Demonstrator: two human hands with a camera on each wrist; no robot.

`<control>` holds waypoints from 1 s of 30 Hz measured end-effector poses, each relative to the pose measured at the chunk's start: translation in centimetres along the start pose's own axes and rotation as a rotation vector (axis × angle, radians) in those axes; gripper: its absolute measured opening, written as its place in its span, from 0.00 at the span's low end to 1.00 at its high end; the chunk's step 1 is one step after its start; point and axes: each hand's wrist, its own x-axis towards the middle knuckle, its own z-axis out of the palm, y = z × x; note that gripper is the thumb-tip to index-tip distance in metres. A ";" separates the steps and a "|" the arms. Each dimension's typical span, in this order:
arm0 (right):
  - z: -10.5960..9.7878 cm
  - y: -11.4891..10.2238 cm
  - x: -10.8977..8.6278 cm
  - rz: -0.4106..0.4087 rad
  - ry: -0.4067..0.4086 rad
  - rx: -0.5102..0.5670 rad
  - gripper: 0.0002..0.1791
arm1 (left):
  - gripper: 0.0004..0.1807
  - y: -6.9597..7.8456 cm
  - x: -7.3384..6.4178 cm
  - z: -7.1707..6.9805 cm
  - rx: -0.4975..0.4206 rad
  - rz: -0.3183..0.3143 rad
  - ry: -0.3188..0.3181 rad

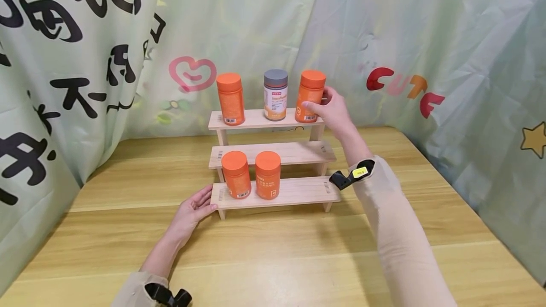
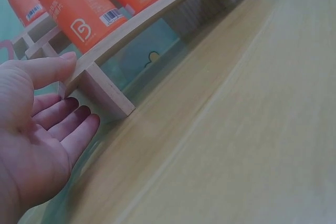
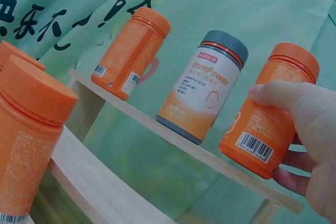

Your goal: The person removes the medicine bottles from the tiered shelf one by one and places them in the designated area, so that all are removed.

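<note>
A three-tier wooden display stand (image 1: 298, 196) stands on the table. At the right end of its top tier, my right hand (image 1: 334, 110) grips an orange supplement bottle (image 3: 270, 111) between thumb and fingers; its base is at the board. Left of it on that tier are a grey-capped white and orange bottle (image 1: 275, 96) and another orange bottle (image 1: 230, 101). Two more orange bottles, a left one (image 1: 236, 176) and a right one (image 1: 268, 176), are upright on the lowest tier. My left hand (image 2: 39, 124) pinches the left end of that lowest board, its thumb at the upper edge.
The middle tier (image 1: 294, 152) runs between the other two boards. Pale printed curtains (image 1: 264, 22) hang close behind the stand and along both sides. Wood-grain table surface (image 1: 277, 255) extends in front of the stand.
</note>
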 end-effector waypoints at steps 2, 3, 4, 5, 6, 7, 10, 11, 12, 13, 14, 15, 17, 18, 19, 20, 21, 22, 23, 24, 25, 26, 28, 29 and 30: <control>-0.4 -0.2 -0.2 -0.002 -0.005 -0.010 0.33 | 0.37 0.0 0.0 0.0 0.003 0.003 0.002; -0.7 -0.2 -0.2 -0.001 -0.006 -0.015 0.34 | 0.37 0.0 0.1 0.0 0.004 0.005 0.003; -1.0 -0.3 -0.3 0.000 -0.007 -0.020 0.34 | 0.37 0.0 0.1 0.0 0.006 0.005 0.003; -1.3 -0.3 -0.5 0.003 -0.009 -0.028 0.35 | 0.37 0.0 0.1 0.0 0.007 0.006 0.003; -1.7 -0.3 -0.6 0.004 -0.011 -0.033 0.35 | 0.37 0.0 0.1 0.0 0.008 0.007 0.002; -2.0 -0.4 -0.7 0.007 -0.012 -0.037 0.35 | 0.37 0.0 0.1 0.0 0.011 0.009 0.002; -3.1 -0.3 -1.2 -0.002 -0.018 -0.040 0.36 | 0.37 0.0 0.2 0.0 0.015 0.006 0.001; -3.5 -0.3 -1.3 -0.006 -0.019 -0.038 0.35 | 0.37 0.0 0.2 0.0 0.016 0.003 0.002; -3.8 -0.2 -1.5 -0.011 -0.019 -0.032 0.35 | 0.37 0.0 0.2 0.0 0.017 0.002 0.003; -4.2 -0.2 -1.6 -0.015 -0.017 -0.026 0.35 | 0.37 -0.1 0.2 0.0 0.019 -0.001 0.006; -4.6 0.0 -1.8 -0.020 -0.014 -0.021 0.34 | 0.37 0.0 0.1 0.0 0.021 -0.004 0.007; -5.1 0.1 -2.0 -0.021 -0.009 -0.022 0.34 | 0.37 0.0 0.1 -0.1 0.025 -0.005 0.008; -5.8 0.5 -2.3 -0.018 0.003 -0.035 0.33 | 0.37 0.0 0.0 -0.1 0.026 -0.008 0.012; -6.2 0.7 -2.5 -0.016 0.008 -0.041 0.33 | 0.37 0.0 0.0 -0.1 0.027 -0.007 0.014; -6.6 0.9 -2.7 -0.011 0.014 -0.052 0.33 | 0.37 0.0 0.0 -0.1 0.028 -0.005 0.016; -7.1 1.2 -2.9 -0.007 0.019 -0.063 0.33 | 0.37 0.0 0.0 -0.1 0.028 -0.004 0.017; -7.5 1.5 -3.1 0.001 0.026 -0.076 0.33 | 0.37 0.0 0.0 -0.1 0.028 -0.003 0.017; -7.9 1.9 -3.4 0.007 0.033 -0.087 0.34 | 0.36 0.0 0.0 -0.1 0.028 -0.001 0.018; -8.3 2.3 -3.6 0.017 0.038 -0.092 0.34 | 0.36 0.0 0.0 -0.1 0.029 -0.001 0.018; -8.8 2.7 -3.9 0.028 0.043 -0.100 0.34 | 0.37 0.0 0.0 -0.1 0.032 -0.002 0.018; -9.2 3.2 -4.2 0.042 0.047 -0.109 0.34 | 0.37 0.0 0.0 -0.1 0.035 -0.003 0.018; -9.6 3.8 -4.5 0.054 0.050 -0.124 0.35 | 0.37 0.0 0.0 -0.1 0.038 -0.005 0.019; -10.4 5.0 -5.1 0.076 0.051 -0.141 0.35 | 0.37 -0.1 0.0 -0.1 0.045 -0.007 0.020; -10.8 5.6 -5.4 0.085 0.049 -0.148 0.36 | 0.37 -0.1 0.0 -0.1 0.049 -0.008 0.020; -11.2 6.3 -5.7 0.095 0.051 -0.157 0.36 | 0.37 -0.1 0.1 -0.1 0.055 -0.007 0.019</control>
